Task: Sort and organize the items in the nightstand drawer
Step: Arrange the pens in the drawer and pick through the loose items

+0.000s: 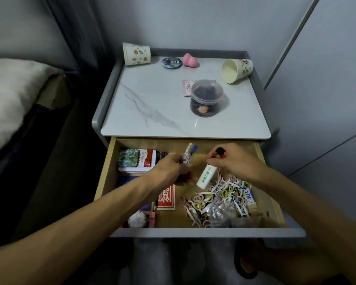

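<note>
The nightstand drawer stands pulled out below me. Over its middle, my left hand grips a slim patterned tube that points up and away. My right hand holds a white tube with green print slanting down to the left, and a small black and red object shows at its fingers. Below the right hand lies a heap of white floss picks and coloured hair ties. A printed tin sits at the back left, a red card box in the middle.
On the marble top stand a clear lidded jar, a pink sachet, two tipped paper cups, a round badge and a pink sponge. A bed lies left, a wardrobe panel right.
</note>
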